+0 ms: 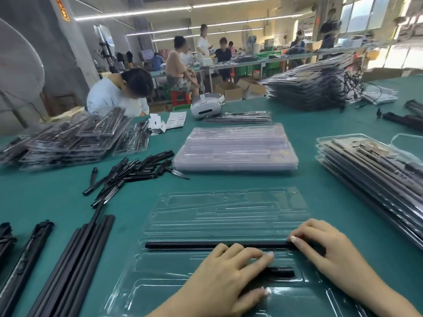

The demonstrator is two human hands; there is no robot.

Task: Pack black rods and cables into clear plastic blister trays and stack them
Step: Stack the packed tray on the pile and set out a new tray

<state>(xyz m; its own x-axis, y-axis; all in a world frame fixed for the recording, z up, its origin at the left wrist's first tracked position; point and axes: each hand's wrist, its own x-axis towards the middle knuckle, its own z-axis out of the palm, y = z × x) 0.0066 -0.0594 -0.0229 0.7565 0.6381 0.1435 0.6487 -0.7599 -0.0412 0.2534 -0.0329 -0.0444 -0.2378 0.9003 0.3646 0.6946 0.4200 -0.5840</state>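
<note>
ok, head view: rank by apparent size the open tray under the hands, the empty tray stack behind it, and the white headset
1. open tray, though nearness inflates it
2. empty tray stack, likely the same footprint
3. white headset, smallest and farthest

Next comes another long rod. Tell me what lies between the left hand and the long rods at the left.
Nothing visible: only bare green table lies between the left hand and the long rods.

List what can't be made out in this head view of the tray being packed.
- Long black rod: its right end is hidden under the right hand.
- Short black piece: its left part is covered by the left hand.
- Clear blister tray: near edge cut off by the frame bottom.
- Packed trays, right: contents blurred.
</note>
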